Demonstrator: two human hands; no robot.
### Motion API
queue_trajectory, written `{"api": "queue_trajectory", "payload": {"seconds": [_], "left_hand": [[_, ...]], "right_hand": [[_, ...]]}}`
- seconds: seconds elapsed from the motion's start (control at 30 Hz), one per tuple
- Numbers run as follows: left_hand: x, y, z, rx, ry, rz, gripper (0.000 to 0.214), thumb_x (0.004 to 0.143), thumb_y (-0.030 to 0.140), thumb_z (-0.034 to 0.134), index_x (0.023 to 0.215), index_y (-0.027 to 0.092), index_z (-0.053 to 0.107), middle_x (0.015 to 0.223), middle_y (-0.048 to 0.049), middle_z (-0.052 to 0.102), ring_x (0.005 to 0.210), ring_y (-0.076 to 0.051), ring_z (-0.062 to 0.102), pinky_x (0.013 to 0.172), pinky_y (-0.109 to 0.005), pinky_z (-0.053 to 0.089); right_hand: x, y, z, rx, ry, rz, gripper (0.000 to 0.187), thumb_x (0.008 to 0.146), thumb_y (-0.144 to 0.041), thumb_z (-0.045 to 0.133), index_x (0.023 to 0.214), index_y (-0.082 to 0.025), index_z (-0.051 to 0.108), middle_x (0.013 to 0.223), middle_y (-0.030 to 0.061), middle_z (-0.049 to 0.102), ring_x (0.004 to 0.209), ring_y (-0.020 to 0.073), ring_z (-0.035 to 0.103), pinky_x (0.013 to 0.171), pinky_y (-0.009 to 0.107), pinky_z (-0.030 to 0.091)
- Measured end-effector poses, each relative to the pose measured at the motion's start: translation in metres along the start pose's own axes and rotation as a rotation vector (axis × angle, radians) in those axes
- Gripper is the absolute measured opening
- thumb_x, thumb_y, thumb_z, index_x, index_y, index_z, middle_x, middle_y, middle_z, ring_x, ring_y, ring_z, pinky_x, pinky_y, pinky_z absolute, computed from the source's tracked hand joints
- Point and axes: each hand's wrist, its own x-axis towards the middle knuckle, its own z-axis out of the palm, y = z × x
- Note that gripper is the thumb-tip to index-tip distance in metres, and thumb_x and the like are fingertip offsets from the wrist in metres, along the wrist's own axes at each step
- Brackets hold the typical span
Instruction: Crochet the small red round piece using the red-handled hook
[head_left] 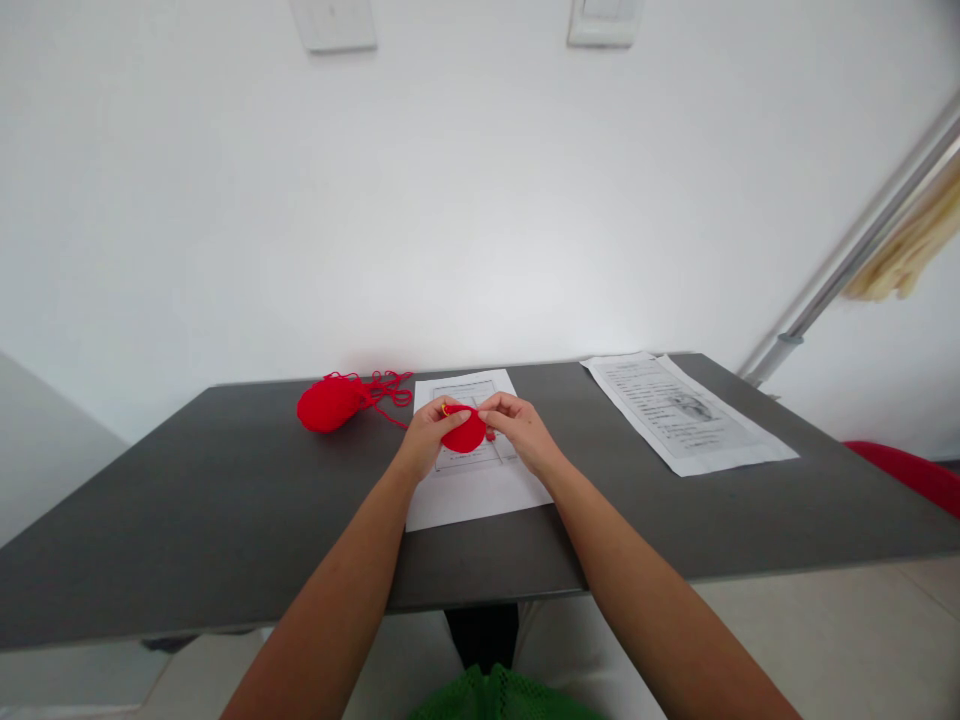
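Observation:
A small round red crocheted piece [465,433] hangs between both hands over a white printed sheet [472,485]. My left hand [429,432] pinches its left edge, with a yellowish bit at the fingertips. My right hand [519,425] is closed on its right edge and seems to hold a thin hook that I cannot make out clearly. A strand of red yarn runs from the piece to a red yarn ball [328,403] lying to the left on the dark grey table [187,510].
A second printed sheet [686,412] lies at the table's right end. A slanted metal pole [855,260] with pale cloth stands at the right by the white wall. A red seat edge [911,472] shows past the table's right corner.

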Motion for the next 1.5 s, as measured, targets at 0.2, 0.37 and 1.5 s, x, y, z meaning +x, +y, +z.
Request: {"api": "queue_trajectory", "payload": {"seconds": [0.2,0.37,1.5], "left_hand": [[0.0026,-0.0038,-0.0019,0.049,0.015,0.041,0.024,0.061,0.029,0.076,0.066,0.016,0.057,0.055,0.0040,0.060,0.049,-0.008,0.051,0.051,-0.019,0.038],[0.0029,-0.0052,-0.0029,0.079,0.011,0.041,0.023,0.061,0.029,0.075,0.067,0.016,0.057,0.055,0.0043,0.059,0.050,-0.009,0.053,0.051,-0.020,0.039],[0.0010,-0.0029,-0.0023,0.191,0.022,0.026,0.026,0.061,0.033,0.076,0.067,0.016,0.057,0.057,0.0035,0.061,0.051,-0.011,0.055,0.051,-0.022,0.041]], "right_hand": [[-0.0011,-0.0020,0.0008,-0.083,0.029,-0.043,0.015,0.071,-0.031,0.064,0.067,-0.018,0.059,0.052,-0.0039,0.053,0.051,0.0106,0.046,0.054,0.026,0.036],[-0.0021,-0.0047,0.0005,-0.117,0.031,-0.040,0.017,0.070,-0.033,0.064,0.066,-0.018,0.058,0.050,-0.0043,0.052,0.050,0.0107,0.046,0.054,0.026,0.037],[0.0008,0.0029,0.0004,-0.172,0.044,-0.043,0.017,0.071,-0.034,0.062,0.067,-0.018,0.057,0.054,-0.0044,0.052,0.050,0.0099,0.044,0.051,0.024,0.035]]}}
